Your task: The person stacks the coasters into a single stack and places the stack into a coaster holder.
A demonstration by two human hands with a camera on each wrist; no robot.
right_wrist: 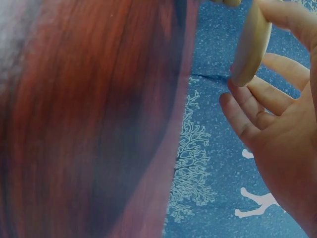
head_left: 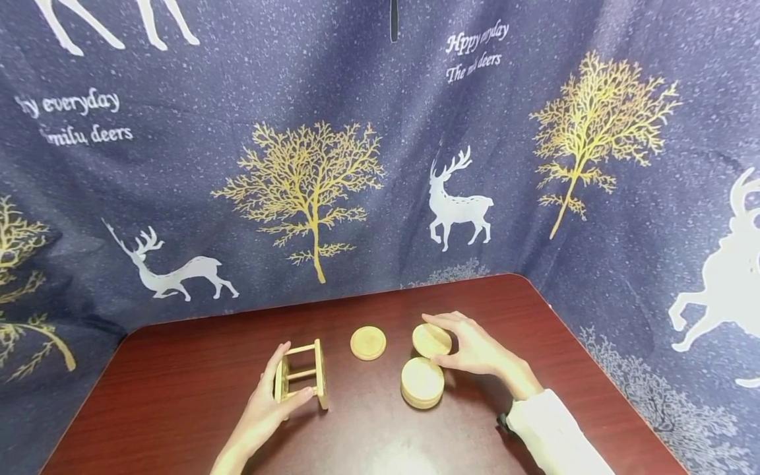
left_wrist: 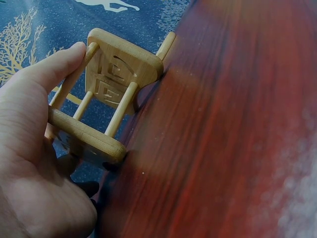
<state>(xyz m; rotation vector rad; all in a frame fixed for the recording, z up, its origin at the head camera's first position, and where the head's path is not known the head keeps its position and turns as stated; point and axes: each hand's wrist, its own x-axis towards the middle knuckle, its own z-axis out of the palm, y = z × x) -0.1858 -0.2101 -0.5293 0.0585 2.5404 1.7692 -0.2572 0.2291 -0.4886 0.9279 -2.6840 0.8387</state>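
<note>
My left hand [head_left: 261,404] grips a small wooden coaster rack [head_left: 321,375], thumb on the near side and fingers on the far side. In the left wrist view the rack's carved end panel [left_wrist: 111,74] shows, with rods joining it to a second panel. My right hand [head_left: 482,348] pinches a round wooden coaster [head_left: 431,340] by its edge; in the right wrist view this coaster [right_wrist: 251,47] is seen edge-on between thumb and fingers. Just in front of it stands a stack of coasters [head_left: 422,381]. One more coaster [head_left: 368,343] lies flat between the hands, farther back.
The red-brown wooden table [head_left: 362,435] has a rounded back edge. Behind and beside it hangs a dark blue cloth [head_left: 392,198] printed with deer and trees. A white sleeve [head_left: 555,432] covers the right forearm, with a dark band at the wrist.
</note>
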